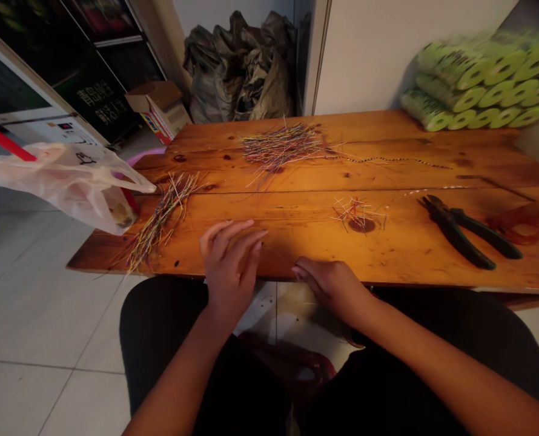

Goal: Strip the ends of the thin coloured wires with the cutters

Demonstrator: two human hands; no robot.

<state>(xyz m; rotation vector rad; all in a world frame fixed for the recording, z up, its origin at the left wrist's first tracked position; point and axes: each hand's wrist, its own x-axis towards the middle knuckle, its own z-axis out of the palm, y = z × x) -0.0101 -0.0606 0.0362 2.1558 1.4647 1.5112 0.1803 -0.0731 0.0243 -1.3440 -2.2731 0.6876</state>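
My left hand (231, 257) is over the front edge of the wooden table, with thumb and forefinger pinched at one end of a thin wire (276, 251). The wire is faint and its colour is hard to make out. To the right, my right hand (328, 281) is closed, its fingertips gripping the other end. Left of my hands lies a loose bundle of coloured wires (165, 221). A bigger pile of wires (283, 145) is farther back, and a small heap of short wire pieces (357, 213) lies beyond my right hand.
Dark-handled pliers (467, 233) lie open at the right of the table (233, 206), near a crumpled orange-red bag (530, 221). A twisted striped strand (387, 160) trails from the back pile. A white plastic bag (65, 175) stands left; green rolls (482, 85) are stacked back right.
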